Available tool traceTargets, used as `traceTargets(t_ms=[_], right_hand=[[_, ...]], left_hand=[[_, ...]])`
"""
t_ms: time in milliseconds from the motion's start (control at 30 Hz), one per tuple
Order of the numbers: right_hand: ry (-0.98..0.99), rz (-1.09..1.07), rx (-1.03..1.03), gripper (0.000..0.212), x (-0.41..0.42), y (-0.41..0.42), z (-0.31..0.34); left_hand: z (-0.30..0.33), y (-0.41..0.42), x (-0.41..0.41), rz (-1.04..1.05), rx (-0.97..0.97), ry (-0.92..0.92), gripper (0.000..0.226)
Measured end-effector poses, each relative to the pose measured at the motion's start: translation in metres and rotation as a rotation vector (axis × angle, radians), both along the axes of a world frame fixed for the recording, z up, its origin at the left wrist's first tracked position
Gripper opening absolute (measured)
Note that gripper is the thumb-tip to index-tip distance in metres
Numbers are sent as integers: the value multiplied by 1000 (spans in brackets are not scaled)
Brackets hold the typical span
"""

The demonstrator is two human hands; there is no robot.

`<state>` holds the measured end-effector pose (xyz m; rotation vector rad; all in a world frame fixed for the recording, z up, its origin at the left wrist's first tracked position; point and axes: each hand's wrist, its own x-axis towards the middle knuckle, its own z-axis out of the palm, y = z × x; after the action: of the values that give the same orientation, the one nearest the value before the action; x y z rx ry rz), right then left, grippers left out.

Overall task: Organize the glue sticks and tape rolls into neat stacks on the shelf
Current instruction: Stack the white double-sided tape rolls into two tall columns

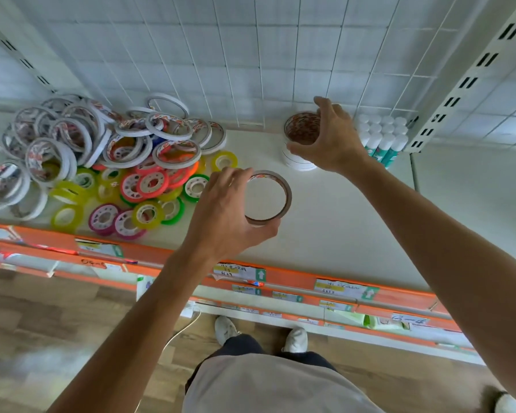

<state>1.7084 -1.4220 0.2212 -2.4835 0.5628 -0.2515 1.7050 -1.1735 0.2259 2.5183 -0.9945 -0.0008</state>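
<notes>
- The right hand (329, 135) grips the top roll of a small stack of white tape rolls (298, 158) at the back of the shelf (325, 222), with the fingers curled around its rim.
- The left hand (221, 213) holds one wide tape roll (280, 189) between thumb and fingers, above the bare middle of the shelf.
- To do this step well, I think the right hand should first center the top roll so that the edges are in line, and only then the left hand should bring its roll over and lower it flat.
- The glue sticks (383, 138) stand upright in tight rows just beside the stack, with white caps and teal labels.
- The loose pile of tape rolls (102, 162) on the left is still unsorted: thin white rings with printed cores, and small glossy rolls in yellow, green, pink and orange.
- All rolls are flat rings, so they should stack easily, but the smooth sides may slide.
</notes>
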Motion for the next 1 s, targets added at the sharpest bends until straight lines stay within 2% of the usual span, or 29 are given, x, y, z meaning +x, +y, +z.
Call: traceTargets(t_ms=[667, 1000], right_hand=[[59, 19, 22, 104, -1, -4, 2], [58, 5, -9, 102, -2, -1, 2]], left_hand=[[5, -7, -2, -2, 16, -4, 88], [6, -8, 2, 18, -69, 64, 87]])
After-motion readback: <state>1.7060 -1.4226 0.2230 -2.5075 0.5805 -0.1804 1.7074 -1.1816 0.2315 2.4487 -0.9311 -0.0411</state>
